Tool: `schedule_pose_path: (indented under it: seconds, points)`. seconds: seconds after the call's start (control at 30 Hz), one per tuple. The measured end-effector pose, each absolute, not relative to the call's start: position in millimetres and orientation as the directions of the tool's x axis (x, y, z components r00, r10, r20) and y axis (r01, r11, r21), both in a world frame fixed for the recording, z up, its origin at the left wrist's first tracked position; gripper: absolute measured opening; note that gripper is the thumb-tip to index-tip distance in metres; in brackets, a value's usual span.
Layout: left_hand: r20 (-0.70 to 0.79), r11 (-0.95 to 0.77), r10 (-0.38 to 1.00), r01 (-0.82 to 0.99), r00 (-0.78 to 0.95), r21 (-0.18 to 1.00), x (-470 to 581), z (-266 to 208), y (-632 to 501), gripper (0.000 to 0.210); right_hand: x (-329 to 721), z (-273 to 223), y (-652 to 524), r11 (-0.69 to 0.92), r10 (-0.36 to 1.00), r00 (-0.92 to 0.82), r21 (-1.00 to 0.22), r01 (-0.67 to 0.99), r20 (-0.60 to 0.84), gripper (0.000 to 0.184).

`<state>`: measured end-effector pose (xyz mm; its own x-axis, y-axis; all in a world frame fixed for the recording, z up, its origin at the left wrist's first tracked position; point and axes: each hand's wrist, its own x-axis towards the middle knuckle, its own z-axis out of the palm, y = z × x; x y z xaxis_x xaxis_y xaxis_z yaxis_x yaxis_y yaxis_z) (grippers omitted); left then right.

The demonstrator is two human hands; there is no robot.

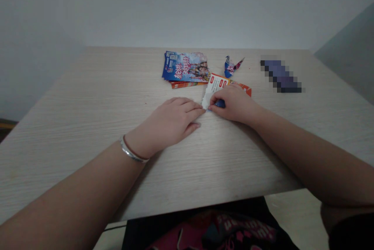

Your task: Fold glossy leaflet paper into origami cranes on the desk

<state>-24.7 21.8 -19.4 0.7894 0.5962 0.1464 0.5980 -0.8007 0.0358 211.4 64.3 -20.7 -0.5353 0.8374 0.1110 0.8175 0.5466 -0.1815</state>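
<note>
A printed paper sheet (214, 85), white with red labels and orange edges, lies on the table between my hands. My right hand (232, 102) covers part of it, thumb and forefinger pinched together at its near edge, where a blue patch shows under the palm. With fingers stretched out flat, my left hand (178, 119) touches the sheet's near left corner with its fingertips. A silver bracelet (131, 152) circles the left wrist. Just beyond the sheet stands a small folded paper crane (230, 67) in blue and pink print.
A stack of blue printed flyers (185, 67), with orange ones beneath, lies at the back of the wooden table (96, 98). A pixelated dark flat object (281, 75) lies at the back right. A wall stands behind the table.
</note>
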Motion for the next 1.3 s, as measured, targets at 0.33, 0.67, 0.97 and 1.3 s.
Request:
schedule_pose_path:
  seconds: [0.33, 0.67, 0.97, 1.3]
  points:
    - [0.115, -0.802, 0.593, 0.597, 0.797, 0.003, -24.3, -18.7, 20.3, 0.042, 213.0, -22.4, 66.7, 0.562, 0.827, -0.551, -0.196, 0.803, 0.115, 0.018]
    - [0.089, -0.802, 0.584, 0.59, 0.807, -0.094, -21.7, -3.2, 15.0, 0.037, 215.3, -21.8, 63.0, 0.56, 0.828, -0.543, -0.212, 0.801, 0.135, 0.017]
    - [0.186, -0.823, 0.559, 0.568, 0.808, 0.005, -21.5, -8.7, 22.1, 0.038, 218.0, -20.4, 58.2, 0.557, 0.83, -0.538, -0.199, 0.806, 0.143, 0.018]
    - [0.078, -0.785, 0.62, 0.616, 0.781, 0.066, -19.3, -1.3, 13.5, 0.039, 225.8, -17.9, 59.8, 0.588, 0.774, -0.516, -0.116, 0.8, 0.367, 0.021]
